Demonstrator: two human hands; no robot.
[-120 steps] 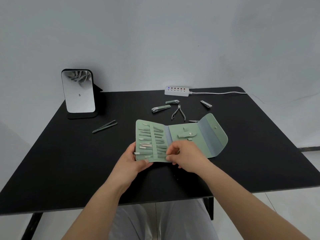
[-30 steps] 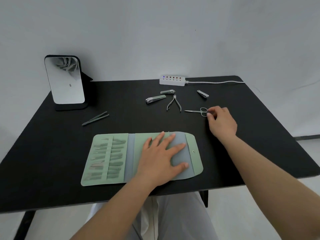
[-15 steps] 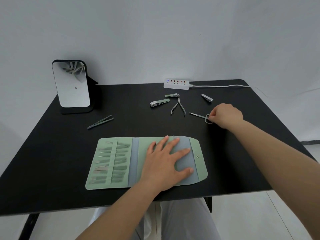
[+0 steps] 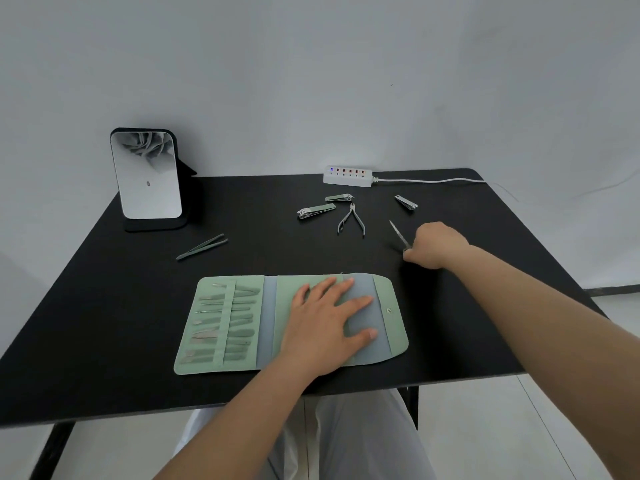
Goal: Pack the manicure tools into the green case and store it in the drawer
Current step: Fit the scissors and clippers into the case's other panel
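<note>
Above the black table [image 4: 104, 306], scissors [image 4: 398, 233] protrude from right-hand fingers [image 4: 410, 254].

Black table [image 4: 104, 323] bears green case [image 4: 225, 323], mirror [image 4: 147, 178], seemingly clippers [image 4: 316, 211].

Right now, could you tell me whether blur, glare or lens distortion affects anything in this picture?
Head view: the right hand and scissors are slightly motion-blurred; the left hand on the green case is sharp. Lighting is soft and even, with faint shadows. The mirror shows a reflection, no glare. The table edges splay from the wide angle.
</note>
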